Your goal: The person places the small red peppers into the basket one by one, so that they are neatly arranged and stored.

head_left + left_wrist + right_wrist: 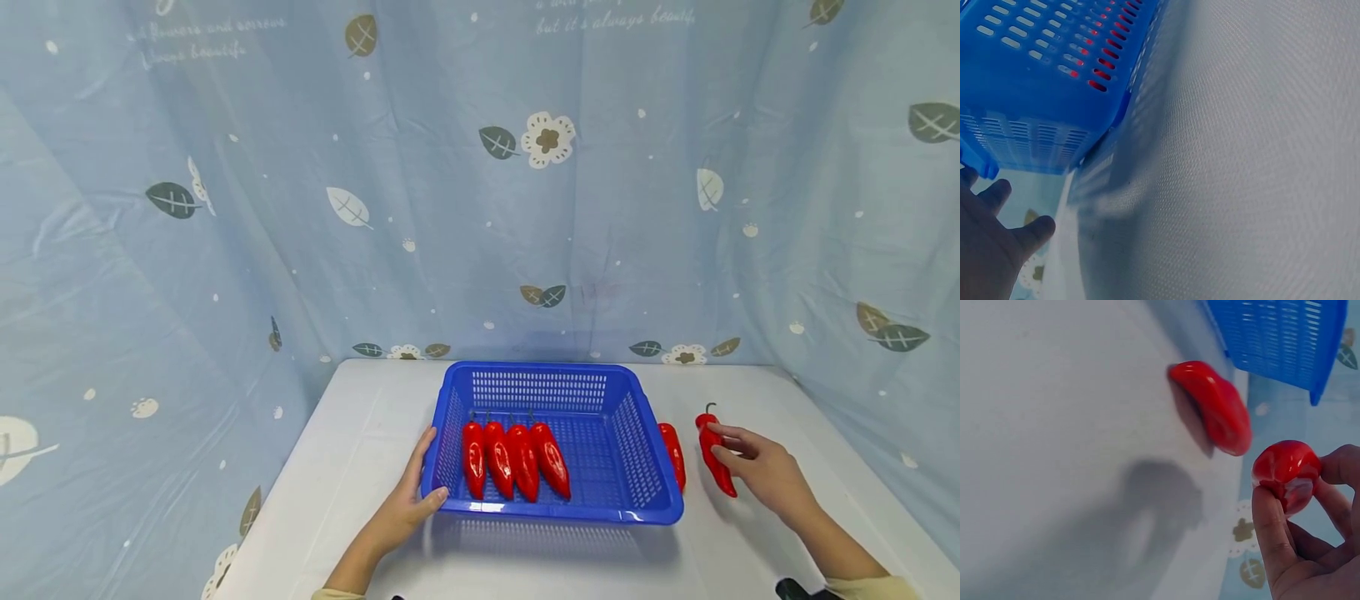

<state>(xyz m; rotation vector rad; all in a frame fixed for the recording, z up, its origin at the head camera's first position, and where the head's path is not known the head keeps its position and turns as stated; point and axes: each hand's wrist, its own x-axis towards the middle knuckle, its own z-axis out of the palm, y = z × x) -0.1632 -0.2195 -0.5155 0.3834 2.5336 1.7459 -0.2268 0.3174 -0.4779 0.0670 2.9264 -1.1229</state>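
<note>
My right hand [768, 473] pinches a glossy red chili pepper [709, 440] between thumb and fingers, its dark stem pointing away. In the right wrist view that held pepper [1286, 469] appears above the white table, whose surface carries the hand's shadow. Another red pepper [1215, 409] lies on the table beside the basket; in the head view the rim partly hides it. Several red peppers [521, 460] lie in a row in the left half of the blue basket [551, 515]. Fairly straight, spread fingers of my left hand [401, 508] touch the basket's left rim, thumb at the near corner.
The basket stands on a white table [360, 417]. A blue curtain [450, 208] with leaf and flower prints hangs behind the table and along both sides. Near the bottom right, a dark object [795, 588] shows by the right cuff.
</note>
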